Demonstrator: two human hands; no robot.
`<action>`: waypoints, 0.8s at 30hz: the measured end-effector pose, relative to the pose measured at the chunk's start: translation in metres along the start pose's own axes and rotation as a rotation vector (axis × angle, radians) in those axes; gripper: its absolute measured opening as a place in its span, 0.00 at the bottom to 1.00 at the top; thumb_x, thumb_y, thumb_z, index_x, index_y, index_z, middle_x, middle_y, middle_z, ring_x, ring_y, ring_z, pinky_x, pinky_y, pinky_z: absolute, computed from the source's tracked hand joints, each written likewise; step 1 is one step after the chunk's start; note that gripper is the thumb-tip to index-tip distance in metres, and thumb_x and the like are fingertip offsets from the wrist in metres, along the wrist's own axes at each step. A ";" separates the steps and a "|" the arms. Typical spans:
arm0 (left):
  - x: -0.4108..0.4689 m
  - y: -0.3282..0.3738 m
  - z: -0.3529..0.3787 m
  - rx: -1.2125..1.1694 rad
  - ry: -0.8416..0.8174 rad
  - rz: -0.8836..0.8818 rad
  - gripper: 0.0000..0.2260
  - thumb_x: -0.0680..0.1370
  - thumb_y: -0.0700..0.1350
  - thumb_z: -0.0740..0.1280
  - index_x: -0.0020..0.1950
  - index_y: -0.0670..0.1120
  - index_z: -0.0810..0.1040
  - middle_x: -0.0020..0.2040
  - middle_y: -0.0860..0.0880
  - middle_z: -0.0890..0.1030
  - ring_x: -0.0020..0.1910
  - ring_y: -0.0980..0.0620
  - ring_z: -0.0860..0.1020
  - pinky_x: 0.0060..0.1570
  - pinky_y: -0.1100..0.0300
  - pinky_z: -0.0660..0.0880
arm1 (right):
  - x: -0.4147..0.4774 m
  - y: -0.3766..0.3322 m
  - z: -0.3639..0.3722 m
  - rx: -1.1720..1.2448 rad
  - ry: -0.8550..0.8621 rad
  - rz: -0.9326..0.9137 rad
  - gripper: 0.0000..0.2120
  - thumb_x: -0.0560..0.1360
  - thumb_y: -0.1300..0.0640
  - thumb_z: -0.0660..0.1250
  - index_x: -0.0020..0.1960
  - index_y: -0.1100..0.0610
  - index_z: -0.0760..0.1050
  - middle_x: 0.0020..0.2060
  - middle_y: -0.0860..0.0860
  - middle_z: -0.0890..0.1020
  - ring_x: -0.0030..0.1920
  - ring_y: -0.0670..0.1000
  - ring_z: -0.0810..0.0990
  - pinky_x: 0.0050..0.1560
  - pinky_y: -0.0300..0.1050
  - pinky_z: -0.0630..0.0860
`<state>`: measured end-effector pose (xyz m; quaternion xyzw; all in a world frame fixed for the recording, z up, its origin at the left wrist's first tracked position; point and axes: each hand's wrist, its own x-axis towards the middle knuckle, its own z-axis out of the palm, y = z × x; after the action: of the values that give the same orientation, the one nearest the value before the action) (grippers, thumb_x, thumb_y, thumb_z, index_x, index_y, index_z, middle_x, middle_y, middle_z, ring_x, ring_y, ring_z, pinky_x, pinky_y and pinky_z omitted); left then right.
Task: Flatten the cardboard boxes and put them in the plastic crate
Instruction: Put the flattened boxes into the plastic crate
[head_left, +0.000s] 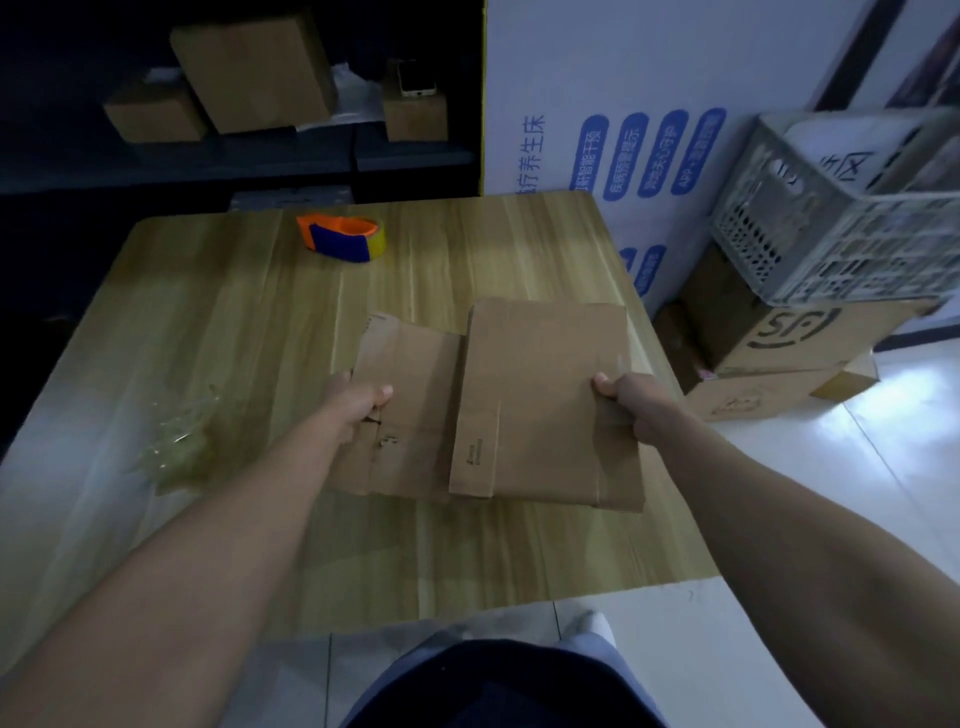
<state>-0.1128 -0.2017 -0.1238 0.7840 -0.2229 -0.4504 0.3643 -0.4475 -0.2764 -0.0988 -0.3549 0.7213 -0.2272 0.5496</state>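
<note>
A person standing at a wooden tabletop (218, 322) holds a pair of flattened cardboard boxes (540, 395) by their outer edges, one hand on each side. The left hand (358, 402) grips the left edge of the smaller sheet, thumb pressed on top and the other fingers tucked beneath it. The right hand (626, 402) grips the right edge of the larger sheet the same way, thumb above and fingers mostly hidden below. The larger sheet overlaps the smaller one along the middle, and both lie flat and level over the right half of the tabletop; whether they rest on the wood or hang just above it cannot be told.

The grey plastic crate (831, 234) sits well apart to the right, off the tabletop, tilted on a printed shipping carton (789, 338) on the floor. At the far edge of the tabletop lies an orange-and-blue tape dispenser (343, 236); near the left edge, a crumpled wad of clear tape (179, 447). More cardboard boxes (254, 73) stand on a dark shelf behind.
</note>
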 end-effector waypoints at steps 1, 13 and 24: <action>-0.001 0.007 0.000 0.014 0.007 0.015 0.23 0.73 0.41 0.71 0.66 0.39 0.70 0.62 0.41 0.77 0.59 0.42 0.76 0.61 0.46 0.72 | -0.004 -0.006 -0.009 0.015 0.021 -0.015 0.21 0.75 0.52 0.69 0.62 0.64 0.72 0.43 0.55 0.78 0.41 0.54 0.76 0.39 0.46 0.72; -0.059 0.135 0.120 -0.065 0.024 0.329 0.20 0.74 0.43 0.70 0.64 0.41 0.72 0.61 0.43 0.77 0.57 0.43 0.77 0.59 0.47 0.74 | -0.019 -0.047 -0.214 0.209 0.300 -0.203 0.22 0.75 0.52 0.69 0.65 0.61 0.72 0.50 0.54 0.79 0.43 0.54 0.78 0.43 0.48 0.74; -0.151 0.217 0.324 -0.180 -0.028 0.432 0.19 0.73 0.39 0.71 0.63 0.38 0.74 0.59 0.42 0.79 0.56 0.44 0.78 0.58 0.49 0.74 | 0.015 -0.042 -0.449 0.297 0.361 -0.318 0.22 0.74 0.53 0.71 0.65 0.58 0.74 0.53 0.54 0.81 0.47 0.55 0.81 0.43 0.48 0.78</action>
<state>-0.4738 -0.3571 0.0192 0.6762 -0.3497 -0.3906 0.5176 -0.8667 -0.3429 0.0529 -0.3329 0.7019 -0.4731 0.4156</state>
